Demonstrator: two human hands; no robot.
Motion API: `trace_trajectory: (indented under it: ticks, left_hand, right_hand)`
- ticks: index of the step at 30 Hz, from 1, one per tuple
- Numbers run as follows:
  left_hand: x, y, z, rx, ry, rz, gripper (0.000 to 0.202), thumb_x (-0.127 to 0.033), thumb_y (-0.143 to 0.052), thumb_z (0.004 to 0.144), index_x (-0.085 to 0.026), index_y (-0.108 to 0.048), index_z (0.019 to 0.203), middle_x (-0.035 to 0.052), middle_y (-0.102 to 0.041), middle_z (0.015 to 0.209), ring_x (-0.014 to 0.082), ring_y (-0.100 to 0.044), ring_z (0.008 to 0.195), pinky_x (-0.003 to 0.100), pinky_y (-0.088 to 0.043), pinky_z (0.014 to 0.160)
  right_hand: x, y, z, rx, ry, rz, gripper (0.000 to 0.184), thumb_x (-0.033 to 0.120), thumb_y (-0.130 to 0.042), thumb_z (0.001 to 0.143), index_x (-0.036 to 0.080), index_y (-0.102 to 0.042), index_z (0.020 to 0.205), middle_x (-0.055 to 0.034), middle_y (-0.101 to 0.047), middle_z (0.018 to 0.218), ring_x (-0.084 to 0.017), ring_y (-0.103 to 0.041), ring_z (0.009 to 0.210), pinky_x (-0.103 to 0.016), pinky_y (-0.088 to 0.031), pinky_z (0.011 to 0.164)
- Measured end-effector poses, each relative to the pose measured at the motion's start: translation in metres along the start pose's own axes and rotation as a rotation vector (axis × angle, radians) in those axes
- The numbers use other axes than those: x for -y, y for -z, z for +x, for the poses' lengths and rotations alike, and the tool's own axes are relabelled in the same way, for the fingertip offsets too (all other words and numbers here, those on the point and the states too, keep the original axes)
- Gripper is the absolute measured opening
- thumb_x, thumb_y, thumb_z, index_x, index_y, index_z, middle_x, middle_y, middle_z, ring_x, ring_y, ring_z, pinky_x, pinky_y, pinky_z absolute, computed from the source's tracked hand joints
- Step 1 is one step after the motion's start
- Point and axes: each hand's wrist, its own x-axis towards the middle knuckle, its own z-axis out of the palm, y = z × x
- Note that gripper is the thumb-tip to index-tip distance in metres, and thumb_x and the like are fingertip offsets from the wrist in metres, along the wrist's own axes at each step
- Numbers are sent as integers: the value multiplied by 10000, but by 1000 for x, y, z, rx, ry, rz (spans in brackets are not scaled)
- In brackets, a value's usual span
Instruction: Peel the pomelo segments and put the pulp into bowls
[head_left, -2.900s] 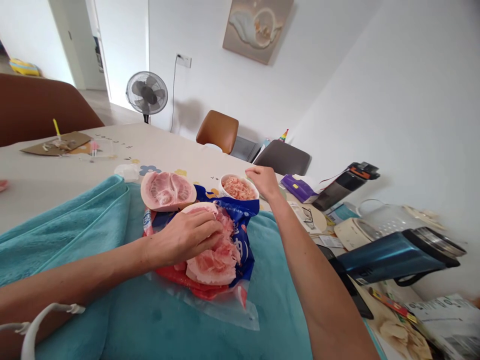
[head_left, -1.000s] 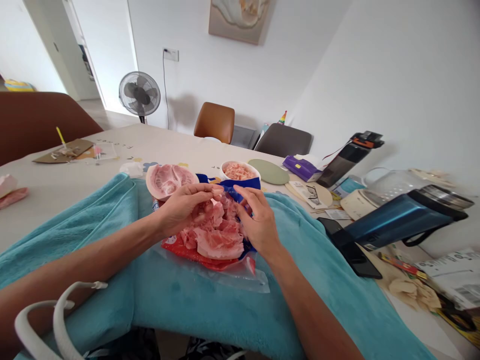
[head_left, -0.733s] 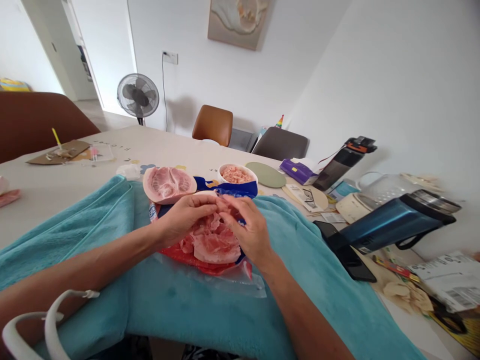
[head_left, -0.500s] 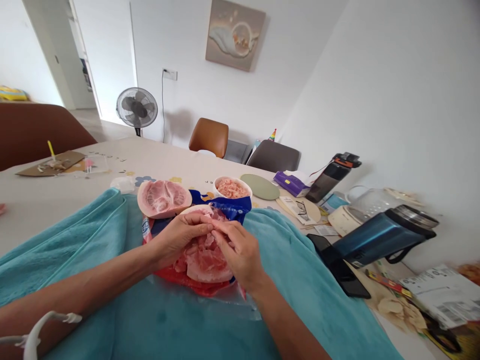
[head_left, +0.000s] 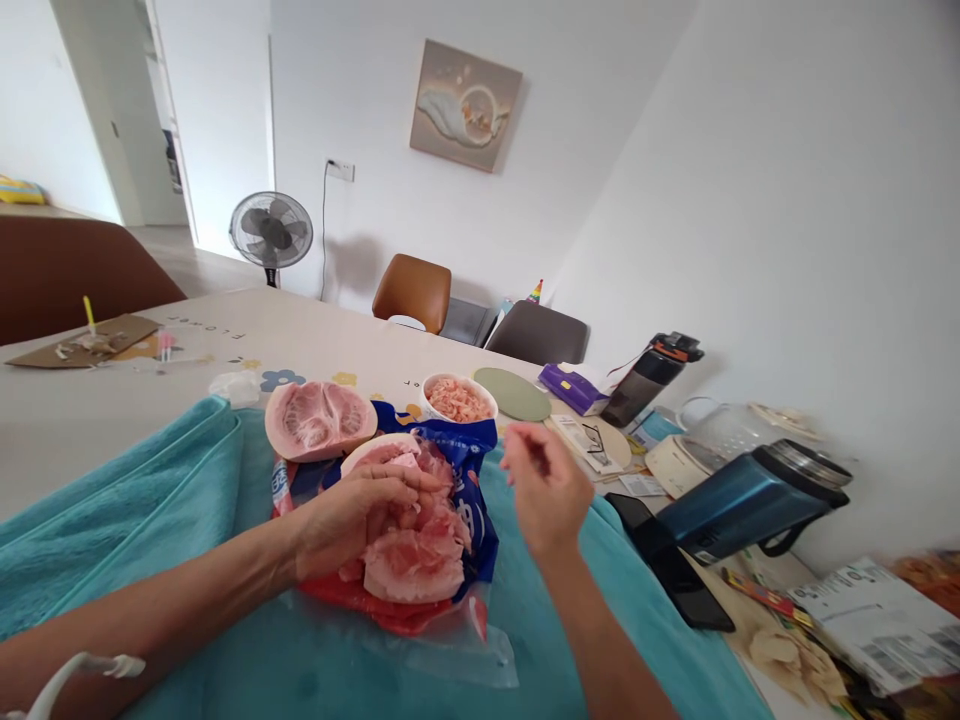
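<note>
My left hand [head_left: 373, 512] is over the peeled pomelo pieces, its fingers loosely curled around a small bit of pomelo flesh mostly hidden by them. My right hand [head_left: 551, 495] is raised apart, to the right of the fruit, fingers bent together; whatever they pinch is too small to make out. Beneath the left hand, pomelo rind with torn membrane [head_left: 416, 570] lies on a blue and red plastic bag [head_left: 480, 530]. A cut pomelo half [head_left: 321, 420] rests behind it, cut face showing. Beyond the bag, a white bowl [head_left: 425, 400] contains loose pink pulp [head_left: 459, 398].
A teal towel [head_left: 277, 660] covers the table's near side. On the right are a green oval mat [head_left: 514, 394], a purple tissue pack [head_left: 571, 388], a dark bottle [head_left: 649, 380], a blue tumbler [head_left: 739, 505] and a black phone [head_left: 675, 570]. A cardboard piece [head_left: 45, 345] lies far left.
My hands have parted: the right has swung right and up from the fruit, while the left stays over it and turns its palm upward. The view has tilted slightly up.
</note>
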Motion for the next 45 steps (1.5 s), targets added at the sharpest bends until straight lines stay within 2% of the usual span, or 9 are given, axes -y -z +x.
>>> trace_trajectory:
  ticks: [5,10,16,20,25,32,38,42,45]
  left_hand:
    - [3,2,0,47,-26,-24,409,9,-528,577,-106,-743,905,90,-674,917,111,-609,720,192,-491,597]
    - [8,3,2,115,-31,-41,305,18,-625,647,-109,-741,899,68,-664,819,119,-630,756,211,-538,694]
    - [10,6,4,125,-11,-49,180,-122,-760,729,-104,-736,907,67,-678,815,116,-665,695,191,-561,664]
    - [9,4,4,105,-3,-80,101,-143,-747,766,-91,-724,849,61,-666,799,113,-661,676,187,-576,642]
    - [8,3,5,71,7,-92,121,-112,-592,881,-73,-703,909,95,-679,870,120,-661,681,222,-599,630]
    - [6,3,6,101,2,-101,108,-103,-580,880,-66,-681,892,103,-682,868,142,-680,668,241,-602,618]
    - [4,3,5,147,-6,-156,110,-11,-572,814,-86,-650,830,99,-682,905,171,-713,790,222,-601,676]
    - [3,5,4,200,14,-183,211,64,-502,775,-82,-648,813,110,-687,913,184,-723,855,238,-606,746]
    - [3,5,3,176,6,-190,208,45,-496,820,-75,-662,858,100,-697,883,187,-734,819,233,-609,719]
  right_hand:
    - [-31,-14,78,187,-116,-145,289,398,-487,842,185,-676,888,-28,-696,761,-158,-590,606,-282,-453,599]
    - [-69,-54,110,333,-157,-272,332,386,-481,823,200,-569,562,-29,-617,590,-167,-527,569,-289,-369,585]
    - [-84,-72,118,363,-204,-328,366,361,-464,849,210,-531,522,-62,-637,611,-188,-546,608,-294,-359,587]
    - [-81,-65,117,359,-205,-305,364,364,-416,875,181,-632,645,-87,-704,734,-188,-595,664,-279,-382,594]
    - [-69,-47,110,354,-165,-325,373,334,-399,879,152,-677,710,-70,-696,688,-175,-599,651,-271,-404,620]
    - [-59,-50,117,310,-71,-455,449,248,-276,936,143,-658,1146,-129,-702,1095,-234,-634,991,-345,-453,849]
    - [-70,-58,112,465,-7,-567,224,281,-571,825,134,-738,805,-191,-680,1172,-366,-526,1225,-500,-367,1034]
    - [-64,-46,112,424,19,-569,364,225,-493,860,127,-671,1162,-174,-524,1426,-324,-420,1353,-487,-345,1088]
    - [-46,-29,101,269,69,-429,451,239,-501,861,139,-574,1295,-169,-539,1399,-281,-503,1273,-436,-432,1020]
